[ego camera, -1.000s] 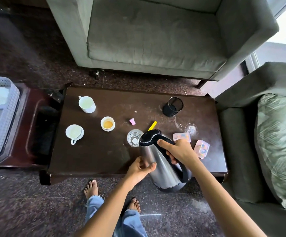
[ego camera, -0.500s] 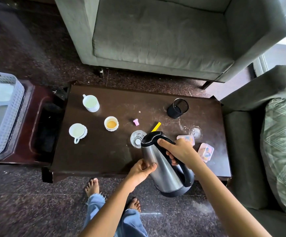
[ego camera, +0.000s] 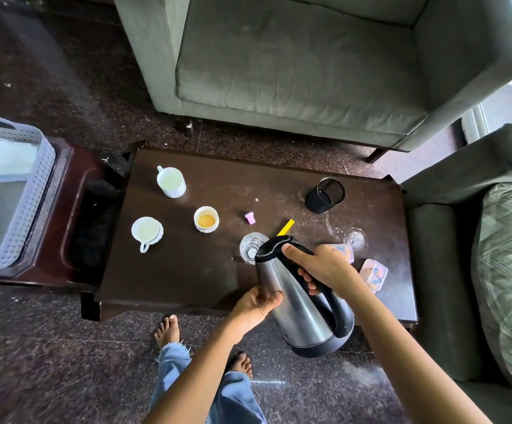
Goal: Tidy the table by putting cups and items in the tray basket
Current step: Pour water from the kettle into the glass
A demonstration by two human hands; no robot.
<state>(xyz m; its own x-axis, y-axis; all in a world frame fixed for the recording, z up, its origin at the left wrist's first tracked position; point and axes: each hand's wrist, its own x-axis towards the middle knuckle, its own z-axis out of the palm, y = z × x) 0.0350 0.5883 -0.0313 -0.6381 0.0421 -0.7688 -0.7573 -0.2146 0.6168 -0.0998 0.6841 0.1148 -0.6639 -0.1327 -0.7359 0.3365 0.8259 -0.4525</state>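
Dark wooden bench on speckled stone floor, grey armchair behind; both hands, right hand and left hand, hold a steel kettle. No legible writing.

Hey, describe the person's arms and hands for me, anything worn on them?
Both arms are bare to the frame's edge: no sleeves show. The left hand and right hand have no gloves, and no rings, watch or bracelets are visible. Fingernails look short and unpainted.
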